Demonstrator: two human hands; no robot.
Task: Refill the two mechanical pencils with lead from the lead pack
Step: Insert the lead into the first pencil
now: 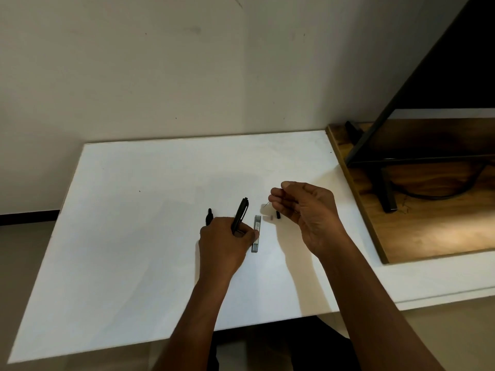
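My left hand point(227, 242) grips a black mechanical pencil point(240, 214) near its lower end, its upper end tilted up and away from me. A second black pencil point(209, 216) lies on the white table point(134, 236), mostly hidden behind that hand. The grey lead pack point(257, 233) lies flat just right of my left hand. My right hand point(305, 210) hovers above the table, thumb and forefinger pinching a thin lead point(266, 204) whose tip points down-left. A small black cap point(278, 215) and a tiny pinkish eraser point(271, 217) lie beneath the right hand.
A wooden board point(428, 231) with a black metal frame point(385, 194) and a cable sits at the right, beside the white table. A pale wall stands behind the table. The table's front edge is close to my body.
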